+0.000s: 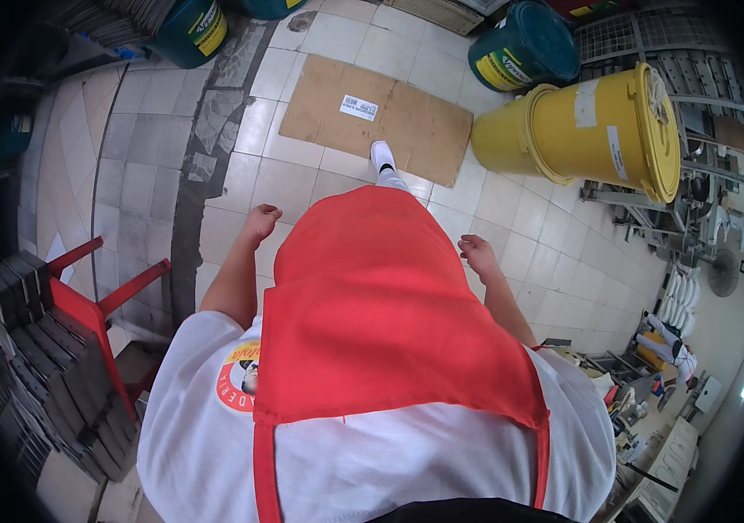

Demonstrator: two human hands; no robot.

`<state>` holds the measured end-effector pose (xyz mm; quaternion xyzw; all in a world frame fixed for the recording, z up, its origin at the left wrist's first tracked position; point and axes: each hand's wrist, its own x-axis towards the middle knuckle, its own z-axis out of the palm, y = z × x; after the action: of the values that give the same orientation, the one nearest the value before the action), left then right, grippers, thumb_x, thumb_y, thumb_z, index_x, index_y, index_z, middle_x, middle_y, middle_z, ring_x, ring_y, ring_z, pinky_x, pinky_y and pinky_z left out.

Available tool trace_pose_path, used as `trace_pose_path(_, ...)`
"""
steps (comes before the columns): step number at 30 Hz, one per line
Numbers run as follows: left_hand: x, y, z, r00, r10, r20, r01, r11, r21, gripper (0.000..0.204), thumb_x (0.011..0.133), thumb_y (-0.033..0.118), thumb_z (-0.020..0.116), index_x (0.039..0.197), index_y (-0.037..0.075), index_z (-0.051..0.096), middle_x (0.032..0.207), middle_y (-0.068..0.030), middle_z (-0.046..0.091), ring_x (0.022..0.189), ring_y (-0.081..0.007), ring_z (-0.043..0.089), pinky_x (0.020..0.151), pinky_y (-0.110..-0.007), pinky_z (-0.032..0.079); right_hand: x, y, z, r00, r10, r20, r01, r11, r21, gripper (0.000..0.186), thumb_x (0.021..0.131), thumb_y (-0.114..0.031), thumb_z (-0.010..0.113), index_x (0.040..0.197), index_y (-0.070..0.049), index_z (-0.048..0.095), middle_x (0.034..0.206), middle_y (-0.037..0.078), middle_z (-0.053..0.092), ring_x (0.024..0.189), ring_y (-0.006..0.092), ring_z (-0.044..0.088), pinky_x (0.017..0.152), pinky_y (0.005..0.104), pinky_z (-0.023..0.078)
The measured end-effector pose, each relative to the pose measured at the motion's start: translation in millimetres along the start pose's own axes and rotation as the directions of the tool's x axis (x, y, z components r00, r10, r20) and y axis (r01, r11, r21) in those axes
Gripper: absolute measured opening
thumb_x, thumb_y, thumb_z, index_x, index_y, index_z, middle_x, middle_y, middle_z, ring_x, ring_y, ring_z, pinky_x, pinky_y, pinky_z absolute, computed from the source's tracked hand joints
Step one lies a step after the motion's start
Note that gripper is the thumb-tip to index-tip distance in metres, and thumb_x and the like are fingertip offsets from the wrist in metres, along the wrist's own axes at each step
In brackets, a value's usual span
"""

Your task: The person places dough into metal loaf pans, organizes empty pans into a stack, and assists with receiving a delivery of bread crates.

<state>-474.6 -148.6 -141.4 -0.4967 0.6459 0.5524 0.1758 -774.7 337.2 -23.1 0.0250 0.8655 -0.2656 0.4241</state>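
My left hand (263, 223) hangs beside the red apron (372, 296), over the pale floor tiles. Its fingers are loosely bent and a little apart, with nothing seen in them. On the other side of the apron, my right hand (477, 254) hangs in the air, fingers slack and slightly spread, also without anything in it. Neither hand touches an object. One white shoe (381, 156) of mine shows at the near edge of a flattened cardboard sheet (415, 122) on the floor.
Yellow lidded tubs (598, 131) stand ahead right, beside a dark green drum (529, 48) and metal racks (694, 78). A red plastic chair (84, 305) and stacked dark trays (49, 366) are at left. Another person (675, 349) is far right, near a cluttered table. A green bucket (187, 33) stands ahead left.
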Motion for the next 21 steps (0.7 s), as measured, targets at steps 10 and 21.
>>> trace_pose_path(10, -5.9, -23.3, 2.6, 0.999, -0.034, -0.008, 0.034, 0.999, -0.004, 0.047, 0.092, 0.032, 0.068, 0.123, -0.004, 0.067, 0.121, -0.0222, 0.070, 0.116, -0.0326, 0.065, 0.098, -0.040, 0.050, -8.8, -23.2, -12.3, 1.000, -0.010, 0.009, 0.011, 0.999, -0.047, 0.045, 0.097, -0.027, 0.064, 0.133, -0.002, 0.061, 0.109, 0.013, 0.071, 0.096, 0.0220, 0.067, 0.084, 0.0351, 0.052)
trace_pose_path(21, 10.9, -42.0, 9.2, 0.999, 0.046, -0.017, -0.046, 0.999, 0.010, 0.041, 0.093, 0.029, 0.065, 0.121, -0.001, 0.069, 0.110, -0.0142, 0.073, 0.092, -0.0200, 0.068, 0.084, -0.036, 0.054, 15.5, -0.4, -12.8, 0.975, -0.222, -0.027, 0.206, 0.938, -0.279, 0.050, 0.094, -0.027, 0.066, 0.135, 0.001, 0.060, 0.119, 0.018, 0.069, 0.111, 0.0291, 0.066, 0.095, 0.0378, 0.053)
